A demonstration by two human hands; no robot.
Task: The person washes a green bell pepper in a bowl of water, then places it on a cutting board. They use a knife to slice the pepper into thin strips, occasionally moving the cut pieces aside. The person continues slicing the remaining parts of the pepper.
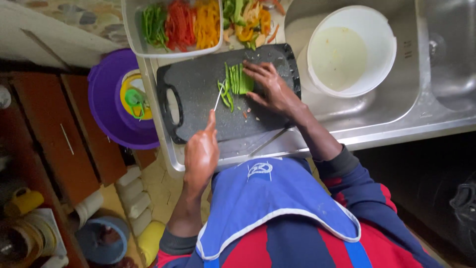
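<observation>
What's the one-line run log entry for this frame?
left hand: grips knife | right hand: pins green pepper | board: cut strips | tray: sliced peppers | sink: white bucket

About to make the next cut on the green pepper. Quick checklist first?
1. Knife gripped in left hand: ok.
2. Right hand pressing down on pepper: ok.
3. Fingertips curled back from the blade: not ok, they lie flat.
4. Cutting board lying flat: ok.
5. Blade edge sharp: cannot tell.
</observation>
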